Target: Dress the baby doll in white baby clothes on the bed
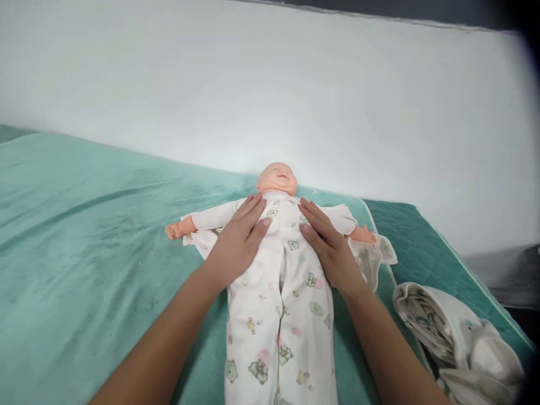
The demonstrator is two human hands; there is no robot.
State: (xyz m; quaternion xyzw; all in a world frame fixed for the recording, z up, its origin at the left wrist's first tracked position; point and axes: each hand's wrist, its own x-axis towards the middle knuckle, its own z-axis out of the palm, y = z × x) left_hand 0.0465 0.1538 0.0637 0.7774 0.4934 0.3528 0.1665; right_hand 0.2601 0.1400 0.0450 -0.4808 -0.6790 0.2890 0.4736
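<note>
A baby doll point(277, 178) lies on its back, its head toward the wall and its arms stretched out to both sides. White clothing with green and pink animal prints point(259, 337) covers its chest and legs, and plain white sleeves cover its arms. My left hand point(242, 239) rests flat on the left side of the doll's chest, fingers extended. On the right side of the chest lies my right hand point(328, 243), also with its fingers stretched out. Printed cloth shows beneath both doll arms. Neither hand grips anything visible.
A light green sheet point(84, 236) lies under the doll, with a darker green quilted surface point(415, 247) at the right. Folded white printed cloth point(464, 337) sits at the lower right. Behind the bed stands a white wall point(270, 84).
</note>
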